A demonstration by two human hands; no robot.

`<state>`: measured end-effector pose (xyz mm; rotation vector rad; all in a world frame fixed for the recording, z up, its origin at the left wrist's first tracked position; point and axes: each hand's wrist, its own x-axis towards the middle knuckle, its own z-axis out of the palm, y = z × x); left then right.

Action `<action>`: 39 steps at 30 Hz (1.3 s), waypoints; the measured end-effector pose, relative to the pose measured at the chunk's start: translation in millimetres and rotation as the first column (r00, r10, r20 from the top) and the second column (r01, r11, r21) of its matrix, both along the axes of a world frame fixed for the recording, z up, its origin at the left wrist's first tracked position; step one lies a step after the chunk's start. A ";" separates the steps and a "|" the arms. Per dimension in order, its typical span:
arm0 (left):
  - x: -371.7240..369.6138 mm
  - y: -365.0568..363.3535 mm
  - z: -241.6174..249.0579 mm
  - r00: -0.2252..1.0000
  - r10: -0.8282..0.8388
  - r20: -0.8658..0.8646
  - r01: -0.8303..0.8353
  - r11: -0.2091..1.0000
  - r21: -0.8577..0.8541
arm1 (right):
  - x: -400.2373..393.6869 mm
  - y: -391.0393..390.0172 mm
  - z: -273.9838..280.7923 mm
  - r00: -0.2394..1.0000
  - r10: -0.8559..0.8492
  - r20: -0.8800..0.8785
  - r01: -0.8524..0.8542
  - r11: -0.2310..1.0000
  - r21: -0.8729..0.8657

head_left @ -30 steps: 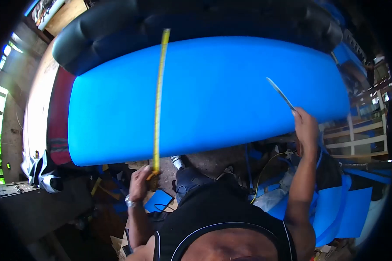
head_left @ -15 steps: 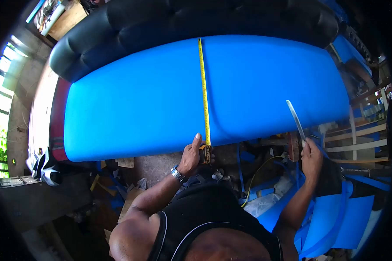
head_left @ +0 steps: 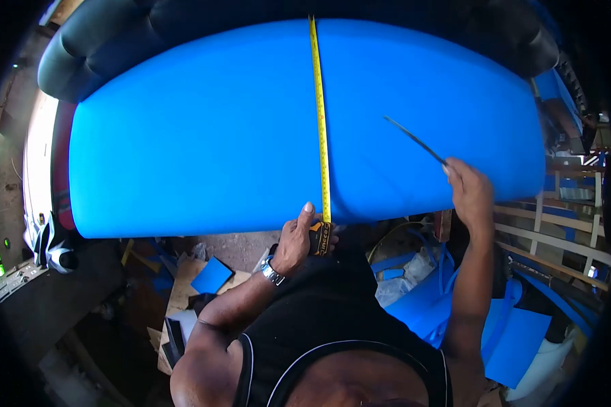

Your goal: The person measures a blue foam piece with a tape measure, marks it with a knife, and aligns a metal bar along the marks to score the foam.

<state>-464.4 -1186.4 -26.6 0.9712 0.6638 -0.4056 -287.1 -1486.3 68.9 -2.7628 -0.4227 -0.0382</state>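
My left hand (head_left: 293, 243) is closed around the black and orange case of a tape measure (head_left: 322, 239) at the near edge of a large blue foam slab (head_left: 197, 136). The yellow tape blade (head_left: 322, 129) runs straight across the slab to its far edge. A watch is on my left wrist. Over the slab's right part, my right hand (head_left: 472, 193) grips a long, thin knife (head_left: 415, 140) by its near end. Its blade points up and left towards the tape, apart from it.
A black tufted backrest (head_left: 183, 30) borders the slab's far side. Blue offcuts (head_left: 519, 342) and clear plastic (head_left: 404, 278) lie at lower right, near wooden slats (head_left: 557, 237). A small blue piece (head_left: 211, 275) rests on a board at lower left.
My right hand has moved up and left with the knife, which now tilts further left. My left hand still holds the tape measure at the near edge. The view has shifted.
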 end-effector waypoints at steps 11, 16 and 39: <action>2.1 -23.8 -20.2 0.994 0.104 -0.014 -0.101 0.985 0.136 | 130.9 52.9 -33.5 0.868 0.497 -0.007 -0.486 0.844 -0.226; 0.9 -18.9 -19.5 0.993 0.108 -0.047 -0.096 0.972 0.212 | 145.9 68.6 -38.5 0.846 0.532 -0.029 -0.523 0.819 -0.237; -5.4 -4.8 -39.6 0.997 0.070 -0.019 -0.067 0.988 0.139 | 139.2 101.0 -35.8 0.802 0.597 0.010 -0.558 0.756 -0.342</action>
